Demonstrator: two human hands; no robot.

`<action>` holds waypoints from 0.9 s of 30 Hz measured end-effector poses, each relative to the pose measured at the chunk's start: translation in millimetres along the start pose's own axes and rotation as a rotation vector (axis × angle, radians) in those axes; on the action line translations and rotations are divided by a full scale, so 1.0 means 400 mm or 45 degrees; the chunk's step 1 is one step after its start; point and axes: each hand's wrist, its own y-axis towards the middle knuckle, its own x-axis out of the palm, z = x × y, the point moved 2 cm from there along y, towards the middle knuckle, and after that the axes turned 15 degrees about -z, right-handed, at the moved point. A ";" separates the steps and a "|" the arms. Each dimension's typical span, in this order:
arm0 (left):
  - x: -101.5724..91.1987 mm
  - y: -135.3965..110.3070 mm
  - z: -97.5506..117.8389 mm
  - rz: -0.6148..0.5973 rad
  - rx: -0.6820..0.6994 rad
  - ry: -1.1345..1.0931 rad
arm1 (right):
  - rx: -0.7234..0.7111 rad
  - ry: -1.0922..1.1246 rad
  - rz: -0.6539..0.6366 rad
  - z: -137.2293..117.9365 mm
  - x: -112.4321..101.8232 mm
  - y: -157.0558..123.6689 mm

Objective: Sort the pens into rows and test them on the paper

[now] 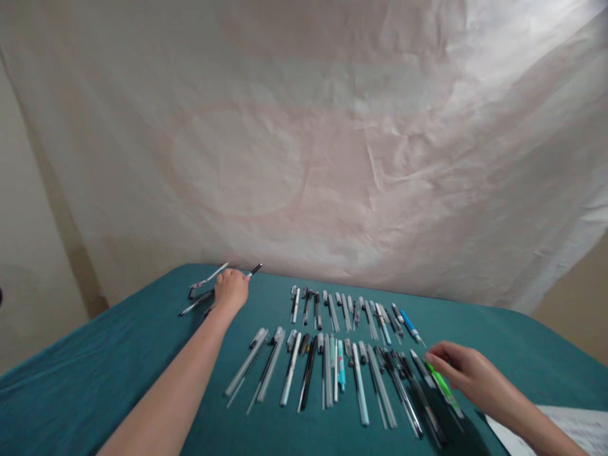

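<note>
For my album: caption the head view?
Left hand holding a pen, right hand by a green pen, rows of pens between.

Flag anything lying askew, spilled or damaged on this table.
The loose pens by the left hand look askew: they lie at mixed angles, unlike the two fairly orderly rows of pens to their right. No spill shows; fine damage can't be judged through the blur.

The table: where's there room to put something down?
The table is bare between its left edge and the left forearm, and right of the blue pen, beyond the right hand. It's crowded in the middle, with two rows of pens, and beside the left hand.
</note>
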 end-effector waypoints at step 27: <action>0.020 -0.378 0.366 -0.639 0.772 -0.751 | -0.503 1.223 0.361 -0.344 0.120 0.186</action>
